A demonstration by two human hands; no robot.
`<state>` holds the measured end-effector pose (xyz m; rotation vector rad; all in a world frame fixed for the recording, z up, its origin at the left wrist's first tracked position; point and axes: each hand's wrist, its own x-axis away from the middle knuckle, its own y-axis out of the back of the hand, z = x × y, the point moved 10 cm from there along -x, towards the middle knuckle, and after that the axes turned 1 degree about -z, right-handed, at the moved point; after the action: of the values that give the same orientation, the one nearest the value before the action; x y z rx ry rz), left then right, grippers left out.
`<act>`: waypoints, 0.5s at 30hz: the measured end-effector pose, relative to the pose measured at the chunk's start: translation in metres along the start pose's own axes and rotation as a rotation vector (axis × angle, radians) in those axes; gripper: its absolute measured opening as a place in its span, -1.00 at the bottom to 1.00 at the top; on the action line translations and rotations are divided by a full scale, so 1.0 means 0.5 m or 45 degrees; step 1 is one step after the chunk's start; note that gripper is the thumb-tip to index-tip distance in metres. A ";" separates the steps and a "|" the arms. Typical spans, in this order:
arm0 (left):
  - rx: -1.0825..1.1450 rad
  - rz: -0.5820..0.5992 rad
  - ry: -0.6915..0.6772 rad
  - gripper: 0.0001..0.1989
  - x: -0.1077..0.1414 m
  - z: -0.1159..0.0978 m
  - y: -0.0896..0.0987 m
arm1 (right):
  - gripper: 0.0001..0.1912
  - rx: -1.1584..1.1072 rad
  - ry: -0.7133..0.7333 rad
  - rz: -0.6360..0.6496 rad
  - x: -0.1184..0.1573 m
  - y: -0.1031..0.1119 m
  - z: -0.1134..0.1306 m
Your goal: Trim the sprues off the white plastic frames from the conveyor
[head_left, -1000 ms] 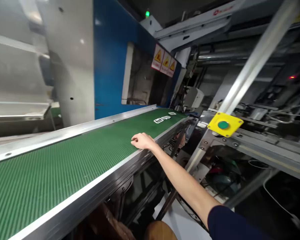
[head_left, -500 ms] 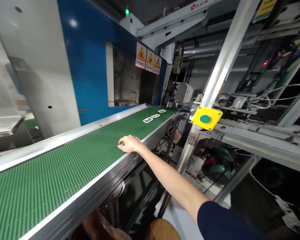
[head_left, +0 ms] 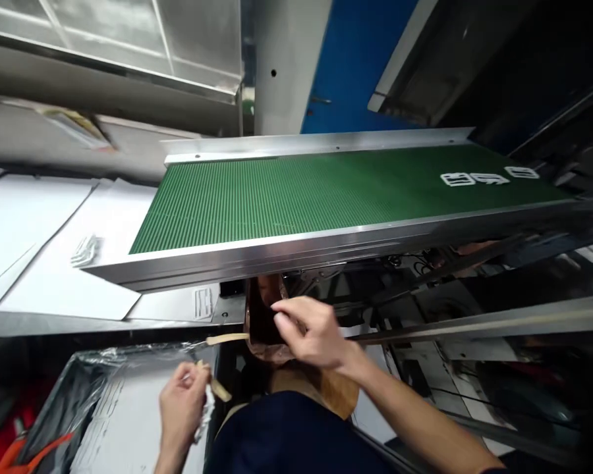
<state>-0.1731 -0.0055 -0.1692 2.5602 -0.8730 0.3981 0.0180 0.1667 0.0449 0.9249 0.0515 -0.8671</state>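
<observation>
My left hand (head_left: 180,401) is closed at the lower left, beside the lined bin. Between its fingers is a tan strip (head_left: 220,390), and a crumpled white piece (head_left: 206,415) hangs beside the palm. My right hand (head_left: 311,332) is in front of the conveyor's near rail, fingers curled and thumb near the index finger; whether anything is between them is too blurred to tell. Several white frame-like parts (head_left: 457,180) lie on the green conveyor belt (head_left: 277,194) toward its right end. More white parts (head_left: 86,251) lie on the paper at the belt's left end.
A plastic-lined bin (head_left: 128,408) holding stacked white parts is at the lower left, with orange handles (head_left: 44,454) beside it. A tan strip (head_left: 227,338) sticks out near the table edge. A brown bag (head_left: 271,352) hangs below the conveyor. A metal beam (head_left: 524,322) crosses the right.
The view has swung left and down. My right hand has left the belt's near edge and is now in front of the rail. My left hand has come into view with the tan strip.
</observation>
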 end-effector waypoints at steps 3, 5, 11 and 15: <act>0.139 0.201 0.017 -0.63 0.057 -0.005 -0.080 | -0.55 0.028 -0.282 0.470 0.076 -0.197 -0.008; 0.194 0.286 0.009 -0.64 0.076 -0.008 -0.104 | -0.32 0.048 -0.399 0.683 0.115 -0.258 -0.024; 0.235 0.439 0.083 -0.62 0.095 -0.004 -0.123 | -0.10 -0.389 -0.531 1.051 0.176 -0.284 -0.062; 0.292 0.489 0.129 -0.62 0.110 -0.022 -0.148 | -0.40 -1.087 -0.824 1.094 0.229 -0.316 -0.066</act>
<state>-0.0859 0.0246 -0.1588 2.5380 -1.3526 0.7739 -0.0014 0.0707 -0.1271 -0.1917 -0.4736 -0.2300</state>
